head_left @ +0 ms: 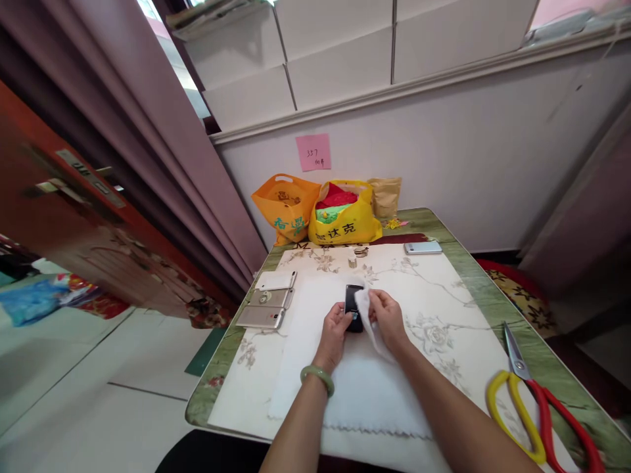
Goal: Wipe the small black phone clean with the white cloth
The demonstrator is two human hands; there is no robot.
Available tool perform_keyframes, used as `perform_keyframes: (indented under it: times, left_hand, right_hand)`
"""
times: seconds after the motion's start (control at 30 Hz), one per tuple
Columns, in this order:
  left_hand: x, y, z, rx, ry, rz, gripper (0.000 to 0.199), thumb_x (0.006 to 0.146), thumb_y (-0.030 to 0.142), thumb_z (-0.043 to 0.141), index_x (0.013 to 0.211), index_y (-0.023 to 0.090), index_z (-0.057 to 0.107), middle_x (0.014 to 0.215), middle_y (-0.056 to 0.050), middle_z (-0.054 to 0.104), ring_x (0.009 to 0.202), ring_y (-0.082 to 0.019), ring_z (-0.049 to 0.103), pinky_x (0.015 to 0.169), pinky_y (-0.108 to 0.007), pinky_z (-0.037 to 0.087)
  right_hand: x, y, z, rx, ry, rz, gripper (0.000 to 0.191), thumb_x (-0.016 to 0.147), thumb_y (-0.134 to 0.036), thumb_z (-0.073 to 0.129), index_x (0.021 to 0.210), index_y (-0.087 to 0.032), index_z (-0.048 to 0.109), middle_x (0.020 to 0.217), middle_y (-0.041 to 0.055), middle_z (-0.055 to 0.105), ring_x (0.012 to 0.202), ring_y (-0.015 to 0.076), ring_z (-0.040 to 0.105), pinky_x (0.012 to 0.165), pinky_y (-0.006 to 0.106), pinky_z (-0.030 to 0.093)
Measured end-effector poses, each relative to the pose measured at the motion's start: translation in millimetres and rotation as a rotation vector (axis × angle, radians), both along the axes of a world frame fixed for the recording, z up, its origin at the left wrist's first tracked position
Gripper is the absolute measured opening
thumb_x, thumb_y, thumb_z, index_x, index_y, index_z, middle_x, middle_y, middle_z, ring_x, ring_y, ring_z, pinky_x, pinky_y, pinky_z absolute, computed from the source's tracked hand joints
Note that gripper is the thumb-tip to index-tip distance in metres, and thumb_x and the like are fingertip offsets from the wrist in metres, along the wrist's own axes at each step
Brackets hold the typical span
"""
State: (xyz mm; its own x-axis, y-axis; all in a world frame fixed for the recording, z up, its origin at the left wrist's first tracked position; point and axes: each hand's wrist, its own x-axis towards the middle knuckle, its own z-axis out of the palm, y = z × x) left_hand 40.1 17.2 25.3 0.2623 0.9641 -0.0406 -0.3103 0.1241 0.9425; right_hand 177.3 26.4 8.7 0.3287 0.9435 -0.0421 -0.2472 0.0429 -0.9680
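Over the white cloth (379, 401) spread on the table, my left hand (336, 328) grips a black mobile phone (353, 299) by its lower left side. A green bangle (318, 380) circles my left wrist. My right hand (388, 317) pinches a small white wiping cloth (363, 309), which lies against the phone's right side and hangs down below the hand. Part of the phone is hidden behind this cloth and my left fingers.
Three phones (269, 297) lie at the left and a silver phone (422, 248) at the back right. Large scissors (520, 378) with yellow and red handles rest on the right. Behind stand an orange bag (286, 203), a yellow bag (345, 223) and a brown pouch (386, 197). A small bottle (352, 259) stands nearby.
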Motion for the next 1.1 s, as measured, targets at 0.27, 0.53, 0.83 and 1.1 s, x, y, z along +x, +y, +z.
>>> perform_keyframes:
  times: [0.27, 0.53, 0.83, 1.1]
  left_hand:
    - [-2, 2, 0.5, 0.139, 0.086, -0.077, 0.031, 0.079, 0.027, 0.066, 0.108, 0.016, 0.066, 0.104, -0.008, 0.07, 0.094, -0.022, 0.062, 0.085, -0.032, 0.048]
    - [-3, 6, -17.5, -0.058, 0.018, 0.156, 0.026, 0.076, 0.034, 0.067, 0.096, 0.017, 0.063, 0.084, -0.003, 0.07, 0.067, -0.014, 0.06, 0.06, -0.023, 0.046]
    - [-2, 8, -13.4, -0.106, 0.033, 0.248, 0.032, 0.076, 0.044, 0.07, 0.094, 0.018, 0.061, 0.076, 0.0, 0.064, 0.061, -0.009, 0.055, 0.053, -0.018, 0.042]
    - [-2, 10, -15.0, -0.112, 0.082, 0.179, 0.034, 0.077, 0.047, 0.067, 0.096, 0.019, 0.06, 0.079, 0.0, 0.062, 0.064, -0.01, 0.055, 0.05, -0.017, 0.042]
  right_hand:
    - [-2, 2, -1.6, 0.043, -0.142, 0.047, 0.037, 0.078, -0.055, 0.063, 0.075, -0.018, 0.06, 0.066, -0.0024, 0.054, 0.062, 0.0124, 0.045, 0.057, 0.023, 0.038]
    - [-8, -3, -0.2, 0.009, -0.408, 0.154, 0.04, 0.078, -0.057, 0.061, 0.069, -0.018, 0.06, 0.055, -0.0048, 0.045, 0.053, 0.0107, 0.036, 0.05, 0.022, 0.03]
    - [35, 11, 4.2, -0.114, -0.475, -0.284, 0.051, 0.081, -0.065, 0.051, 0.076, -0.016, 0.066, 0.065, 0.0009, 0.061, 0.063, 0.0161, 0.05, 0.054, 0.023, 0.035]
    - [68, 52, 10.2, -0.233, -0.568, -0.158, 0.047, 0.081, -0.058, 0.049, 0.082, -0.016, 0.07, 0.071, 0.0056, 0.068, 0.068, 0.0208, 0.06, 0.06, 0.027, 0.041]
